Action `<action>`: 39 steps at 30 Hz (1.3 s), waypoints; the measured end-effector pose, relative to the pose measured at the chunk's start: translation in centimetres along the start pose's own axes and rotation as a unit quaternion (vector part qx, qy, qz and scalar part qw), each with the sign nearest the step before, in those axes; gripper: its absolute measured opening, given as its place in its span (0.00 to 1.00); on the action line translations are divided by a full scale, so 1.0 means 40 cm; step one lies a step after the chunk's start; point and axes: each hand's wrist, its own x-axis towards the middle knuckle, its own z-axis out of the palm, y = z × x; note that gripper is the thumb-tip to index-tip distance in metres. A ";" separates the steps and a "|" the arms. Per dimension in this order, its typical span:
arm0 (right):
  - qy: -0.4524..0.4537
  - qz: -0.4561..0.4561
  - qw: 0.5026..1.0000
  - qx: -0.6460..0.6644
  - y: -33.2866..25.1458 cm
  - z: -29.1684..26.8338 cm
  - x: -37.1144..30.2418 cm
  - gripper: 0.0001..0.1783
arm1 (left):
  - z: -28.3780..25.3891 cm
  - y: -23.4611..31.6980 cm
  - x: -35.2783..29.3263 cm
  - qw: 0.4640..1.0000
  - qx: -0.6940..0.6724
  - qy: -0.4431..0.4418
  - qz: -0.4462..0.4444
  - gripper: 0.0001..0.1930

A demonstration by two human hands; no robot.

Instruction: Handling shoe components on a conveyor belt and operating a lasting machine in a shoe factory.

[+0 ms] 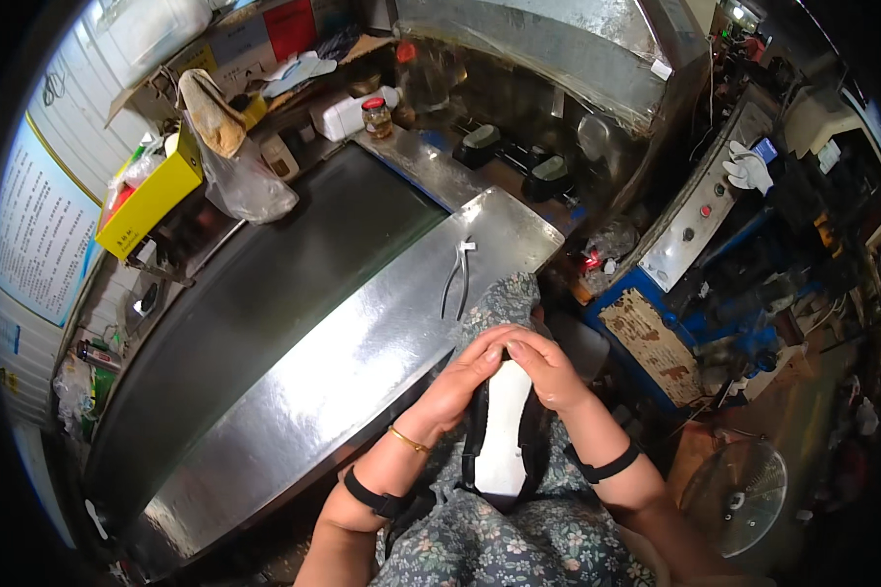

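Observation:
An unfinished black shoe (502,430) lies bottom up over my lap, its white insole facing me and its dark upper showing along both sides. My left hand (460,380) closes round the far, narrow end from the left. From the right my right hand (548,370) grips the same end, and the fingers of both hands meet over it. Both thumbs press near the tip, which the hands partly hide. Beyond my hands, a pair of lasting pincers (463,264) rests on the shiny metal table (294,367), touched by neither hand.
A dark conveyor belt (264,284) runs beside the metal surface. Back left are a yellow box (152,196) and a plastic bag (250,181); a red-lidded jar (376,117) stands behind. To the right are a control panel (700,210), white gloves (749,166) and a fan (739,499).

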 end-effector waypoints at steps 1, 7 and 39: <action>0.019 -0.002 0.998 -0.066 0.002 0.004 0.003 0.14 | -0.003 -0.008 0.001 1.000 0.008 0.014 -0.001 0.22; -0.057 0.139 0.980 0.132 -0.040 -0.045 0.049 0.22 | -0.029 -0.002 0.021 0.997 0.071 0.029 0.005 0.17; -0.030 0.108 0.978 0.177 -0.180 -0.111 -0.100 0.34 | 0.192 0.013 -0.049 0.862 0.482 -0.031 0.155 0.58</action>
